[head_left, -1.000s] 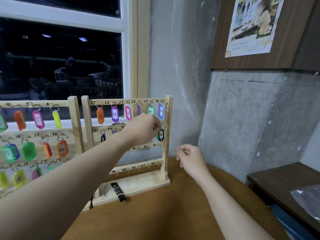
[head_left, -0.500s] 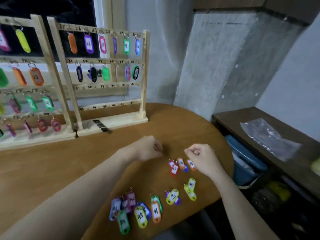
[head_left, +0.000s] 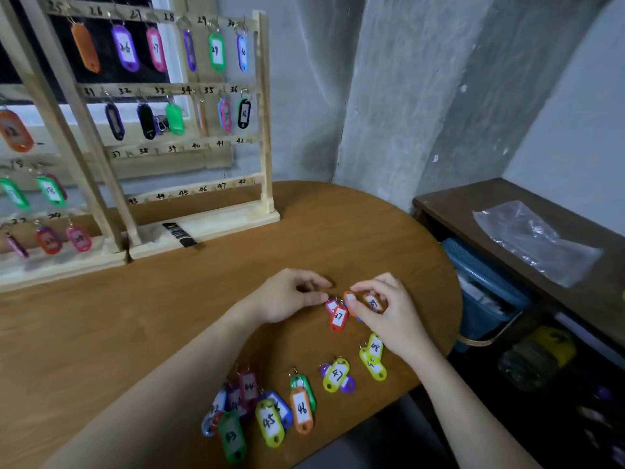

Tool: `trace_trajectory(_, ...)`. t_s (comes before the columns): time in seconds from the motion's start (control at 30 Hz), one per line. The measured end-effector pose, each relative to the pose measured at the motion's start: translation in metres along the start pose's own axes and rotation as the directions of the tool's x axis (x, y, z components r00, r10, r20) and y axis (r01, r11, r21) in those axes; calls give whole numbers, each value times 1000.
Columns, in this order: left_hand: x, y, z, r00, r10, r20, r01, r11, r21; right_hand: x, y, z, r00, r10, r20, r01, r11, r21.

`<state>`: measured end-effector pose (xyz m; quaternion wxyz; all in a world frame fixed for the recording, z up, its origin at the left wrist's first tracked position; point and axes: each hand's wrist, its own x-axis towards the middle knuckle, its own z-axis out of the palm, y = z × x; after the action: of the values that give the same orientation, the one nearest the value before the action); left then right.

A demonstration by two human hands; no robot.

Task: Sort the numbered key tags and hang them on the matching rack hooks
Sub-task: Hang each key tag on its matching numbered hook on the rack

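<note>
The head view, the only one, shows a task well past its middle. On the right rack [head_left: 263, 106] the top row marked 25 to 30 is full, and the row marked 31 to 36 also carries tags, ending in a black tag [head_left: 244, 113] under 36. The two lower rows, marked 37 to 42 and 43 to 48, have no tags hanging. The left rack [head_left: 50, 106], only partly in frame, has tags on every row that shows. What remains lies on the table [head_left: 135, 316] near its front edge: a red tag [head_left: 338, 318] reading 37, a yellow tag [head_left: 336, 375] reading 47, a yellow pair [head_left: 373, 358] with 48 on top, an orange tag [head_left: 301, 412] reading 46, and a heap [head_left: 247, 414] with 45 and 44 legible. Judging by the bare hooks, roughly a dozen tags are left to hang. The right hand [head_left: 389, 309] has its fingers curled round an orange tag [head_left: 372, 302] and pinches it; its number is too blurred to read. The left hand [head_left: 287, 296] hovers just beside the red tag with thumb and forefinger nearly closed; whether they hold a ring cannot be told. The next step is probably to pick out the 37 to 42 tags for the third row.
</note>
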<state>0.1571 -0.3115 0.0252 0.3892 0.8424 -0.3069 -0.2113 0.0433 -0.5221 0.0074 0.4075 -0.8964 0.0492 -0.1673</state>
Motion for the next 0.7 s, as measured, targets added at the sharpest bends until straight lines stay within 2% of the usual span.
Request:
trace_trajectory(0.07,4,0,0,1000,-23,20,23,1000,9,0,3,2,999,-35,25,37,995,-88)
trace_trajectory(0.17,10,2,6,998,-62,-29,63,998,17,-1,2,7,997,-62,49,72,969,-235)
trace_trajectory(0.23,12,5,11,994,-94,-53,95,995,29,-1,1,8,996,-73,51,84,958,-274)
trace_trajectory(0.43,17,9,15,984,-138,-114,150,983,103,0,1,10,993,-78,90,98,961,-258)
trace_trajectory(0.7,11,7,14,992,-101,-74,102,995,13,-1,0,10,992,-89,93,107,974,-201)
